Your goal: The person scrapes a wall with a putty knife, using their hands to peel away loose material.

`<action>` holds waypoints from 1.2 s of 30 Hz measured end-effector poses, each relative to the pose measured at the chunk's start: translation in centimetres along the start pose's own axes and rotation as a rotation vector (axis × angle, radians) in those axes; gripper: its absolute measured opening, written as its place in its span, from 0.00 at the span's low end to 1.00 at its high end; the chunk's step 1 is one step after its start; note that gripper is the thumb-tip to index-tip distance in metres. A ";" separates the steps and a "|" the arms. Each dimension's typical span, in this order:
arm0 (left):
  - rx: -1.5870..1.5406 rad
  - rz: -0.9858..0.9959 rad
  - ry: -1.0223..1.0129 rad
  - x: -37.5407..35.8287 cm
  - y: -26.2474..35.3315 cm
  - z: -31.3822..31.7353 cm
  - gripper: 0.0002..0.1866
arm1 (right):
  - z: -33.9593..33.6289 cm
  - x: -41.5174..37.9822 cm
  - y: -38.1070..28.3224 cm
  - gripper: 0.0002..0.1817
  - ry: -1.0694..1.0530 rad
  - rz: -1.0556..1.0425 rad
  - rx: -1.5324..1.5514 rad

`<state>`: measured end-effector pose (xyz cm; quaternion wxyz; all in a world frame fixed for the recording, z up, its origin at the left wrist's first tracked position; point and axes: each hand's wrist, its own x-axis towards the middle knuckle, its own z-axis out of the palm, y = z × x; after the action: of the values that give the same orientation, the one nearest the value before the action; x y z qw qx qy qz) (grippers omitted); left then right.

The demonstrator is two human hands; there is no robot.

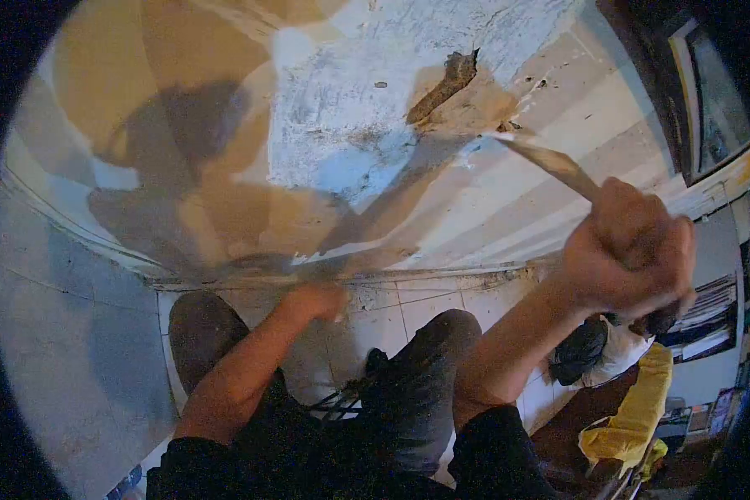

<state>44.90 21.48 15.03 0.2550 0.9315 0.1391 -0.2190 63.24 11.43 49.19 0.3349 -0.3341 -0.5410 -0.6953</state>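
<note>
My right hand (pixel 629 246) is wrapped round the handle of a scraper (pixel 554 162), held up at the right. Its flat blade points up and left, with the tip right at a damaged patch of the wall (pixel 508 217). A deep brown gouge (pixel 446 87) runs through the plaster just left of the tip. Low in front of me, over my knees, my left hand (pixel 321 300) is curled closed and slightly blurred, with nothing showing in it. It is close to the foot of the wall. Bare whitish plaster (pixel 308 125) shows where the surface coat is gone.
White floor tiles (pixel 379 304) meet the wall below. A grey-blue side wall (pixel 58 317) stands at the left. On the right are a dark-framed window or panel (pixel 717 100), a yellow cloth (pixel 629 417), dark and white bags (pixel 583 350) and a shelf of stacked items (pixel 704 317).
</note>
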 end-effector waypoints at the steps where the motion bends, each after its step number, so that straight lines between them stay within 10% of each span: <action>1: 0.000 0.032 -0.001 -1.0 0.6 -1.2 0.19 | -0.4 -0.8 1.2 0.20 -0.046 -0.026 0.062; 3: 0.011 0.075 -0.006 -1.9 1.3 -2.1 0.16 | -0.5 -0.7 0.5 0.20 -0.097 -0.055 0.109; 5: -0.051 0.041 0.122 -2.4 1.1 -1.7 0.16 | 0.3 0.0 -2.6 0.14 0.100 1.019 1.188; 25: -0.050 0.016 0.013 -1.6 0.5 -0.9 0.17 | -1.2 1.1 -2.7 0.20 0.081 1.007 1.134; 27: -0.020 0.031 0.026 -1.4 0.3 -0.1 0.18 | 0.4 -0.8 -2.9 0.19 0.137 0.650 0.605; 30: -0.065 0.168 0.315 -1.2 -0.4 0.1 0.18 | 0.5 -0.1 -3.7 0.17 0.164 0.955 1.127; 32: -0.048 -0.017 -0.020 -1.4 0.8 -1.6 0.20 | -0.7 0.2 -2.2 0.11 0.160 0.989 1.310; 36: -0.064 0.038 0.052 -2.6 0.7 -1.9 0.21 | -1.7 0.3 -1.3 0.09 0.158 1.051 1.395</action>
<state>43.53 21.49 18.03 0.2851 0.9307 0.1347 -0.1852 61.81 10.00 48.45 0.7763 -0.2100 -0.5941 0.0175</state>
